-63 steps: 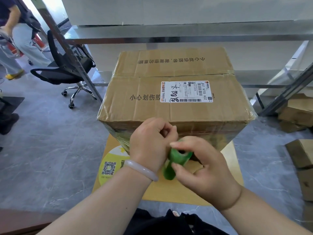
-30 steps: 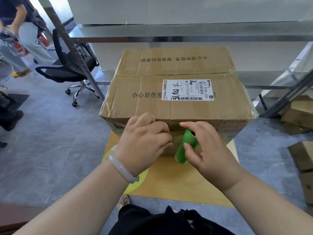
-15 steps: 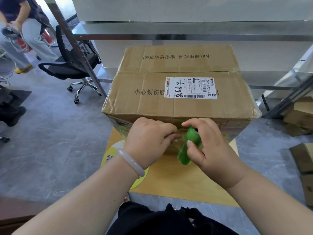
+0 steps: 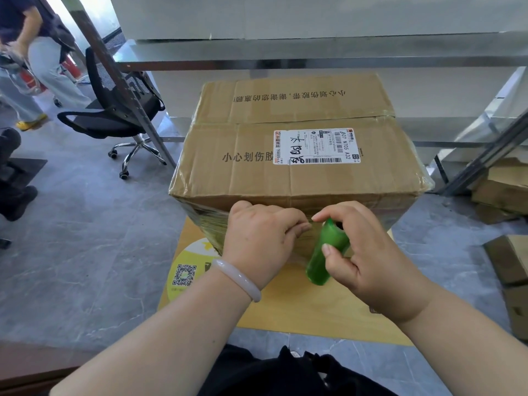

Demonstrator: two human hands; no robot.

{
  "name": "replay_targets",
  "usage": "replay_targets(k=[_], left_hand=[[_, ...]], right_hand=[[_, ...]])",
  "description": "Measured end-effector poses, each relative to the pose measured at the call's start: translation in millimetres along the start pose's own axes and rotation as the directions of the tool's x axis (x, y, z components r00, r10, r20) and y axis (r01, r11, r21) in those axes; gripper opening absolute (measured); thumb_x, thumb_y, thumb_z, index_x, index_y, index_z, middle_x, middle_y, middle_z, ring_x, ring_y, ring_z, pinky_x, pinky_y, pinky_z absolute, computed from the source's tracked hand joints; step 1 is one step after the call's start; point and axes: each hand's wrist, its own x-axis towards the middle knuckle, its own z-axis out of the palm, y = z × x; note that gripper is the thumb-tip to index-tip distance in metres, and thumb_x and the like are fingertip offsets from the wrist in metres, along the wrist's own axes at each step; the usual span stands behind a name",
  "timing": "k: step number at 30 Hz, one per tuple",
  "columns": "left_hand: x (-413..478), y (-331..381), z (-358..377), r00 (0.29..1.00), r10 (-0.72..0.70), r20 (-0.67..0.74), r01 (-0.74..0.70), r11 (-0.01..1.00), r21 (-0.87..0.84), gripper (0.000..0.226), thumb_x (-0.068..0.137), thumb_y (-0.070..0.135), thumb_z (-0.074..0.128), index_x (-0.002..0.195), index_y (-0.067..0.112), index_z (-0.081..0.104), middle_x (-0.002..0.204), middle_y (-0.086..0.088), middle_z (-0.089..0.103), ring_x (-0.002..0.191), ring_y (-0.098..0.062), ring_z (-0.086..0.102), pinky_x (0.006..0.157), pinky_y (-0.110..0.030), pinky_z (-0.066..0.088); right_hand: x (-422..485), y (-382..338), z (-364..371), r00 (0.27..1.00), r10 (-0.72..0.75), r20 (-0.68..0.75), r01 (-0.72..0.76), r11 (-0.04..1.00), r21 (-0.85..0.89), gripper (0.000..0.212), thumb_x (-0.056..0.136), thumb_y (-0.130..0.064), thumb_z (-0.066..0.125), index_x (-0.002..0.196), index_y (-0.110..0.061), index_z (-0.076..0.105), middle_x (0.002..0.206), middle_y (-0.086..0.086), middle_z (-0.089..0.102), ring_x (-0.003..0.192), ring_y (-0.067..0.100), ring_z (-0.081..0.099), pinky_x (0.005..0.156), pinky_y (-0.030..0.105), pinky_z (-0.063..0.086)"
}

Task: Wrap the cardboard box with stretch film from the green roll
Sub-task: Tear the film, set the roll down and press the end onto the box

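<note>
A large cardboard box (image 4: 291,155) with a white shipping label stands on a flat yellow cardboard sheet (image 4: 300,307) on the floor. Clear stretch film covers its near side. My right hand (image 4: 368,252) grips the small green roll (image 4: 325,252), held nearly upright against the box's front face, index finger over its top end. My left hand (image 4: 257,238), a pale bangle at its wrist, is closed with its fingertips pinching the film end against the front face just left of the roll. The front face behind my hands is hidden.
A black office chair (image 4: 114,110) and a slanted metal post (image 4: 125,90) stand at the left. A person (image 4: 28,52) stands at far left. Metal shelving (image 4: 314,61) runs behind the box. Loose cardboard boxes (image 4: 508,252) lie at the right.
Both hands rose with the roll from below the box's lower edge to its upper front face. The roll turned from lying slanted to nearly upright, and my left hand closed on the film.
</note>
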Motion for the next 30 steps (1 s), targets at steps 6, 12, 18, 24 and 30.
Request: replay_targets(k=[6, 12, 18, 24, 30], left_hand=[[0.0, 4.9, 1.9, 1.000, -0.017, 0.012, 0.017, 1.000, -0.006, 0.029, 0.089, 0.042, 0.052, 0.076, 0.029, 0.074, 0.057, 0.009, 0.066, 0.053, -0.017, 0.064, 0.067, -0.033, 0.038], [-1.5, 7.5, -0.5, 0.998, -0.049, 0.048, 0.049, 0.999, -0.008, 0.030, 0.088, 0.040, 0.049, 0.079, 0.030, 0.076, 0.059, 0.009, 0.067, 0.055, -0.018, 0.065, 0.068, -0.035, 0.041], [-1.1, 10.2, -3.2, 0.994, -0.071, 0.081, 0.074, 0.997, -0.037, 0.030, 0.084, 0.036, 0.048, 0.079, 0.030, 0.076, 0.060, 0.009, 0.068, 0.056, -0.018, 0.066, 0.067, -0.038, 0.043], [-0.5, 11.1, -5.7, 0.994, -0.085, 0.075, 0.091, 0.993, -0.081, 0.030, 0.082, 0.034, 0.047, 0.075, 0.030, 0.076, 0.059, 0.008, 0.069, 0.054, -0.018, 0.066, 0.068, -0.035, 0.039], [1.4, 12.4, -5.6, 0.987, -0.105, 0.119, 0.114, 0.991, -0.068, 0.034, 0.083, 0.040, 0.045, 0.075, 0.032, 0.077, 0.059, 0.007, 0.070, 0.056, -0.019, 0.067, 0.069, -0.037, 0.042]], right_hand=[[-1.8, -2.5, -4.4, 1.000, 0.011, 0.019, -0.012, 1.000, 0.013, 0.037, 0.079, -0.034, 0.046, 0.116, -0.038, 0.044, 0.112, -0.020, 0.042, 0.105, -0.002, 0.043, 0.087, 0.010, 0.036], [-2.7, -7.0, -2.8, 0.999, 0.009, 0.032, -0.010, 1.000, 0.028, 0.037, 0.079, -0.033, 0.047, 0.115, -0.040, 0.043, 0.110, -0.017, 0.044, 0.105, 0.002, 0.045, 0.087, 0.014, 0.038], [-4.5, -13.0, -4.4, 0.999, -0.019, 0.051, 0.019, 1.000, 0.002, 0.035, 0.079, -0.031, 0.047, 0.115, -0.035, 0.045, 0.106, -0.007, 0.048, 0.103, 0.003, 0.046, 0.086, 0.016, 0.039], [-6.6, -17.6, -3.0, 0.997, -0.051, 0.058, 0.051, 0.999, 0.002, 0.035, 0.080, -0.026, 0.049, 0.114, -0.029, 0.047, 0.105, -0.003, 0.050, 0.098, 0.007, 0.048, 0.084, 0.017, 0.040], [-10.1, -20.0, -0.2, 0.998, -0.047, 0.046, 0.047, 0.999, -0.004, 0.035, 0.079, -0.026, 0.049, 0.113, -0.028, 0.047, 0.104, -0.004, 0.049, 0.096, 0.007, 0.048, 0.081, 0.019, 0.041]])
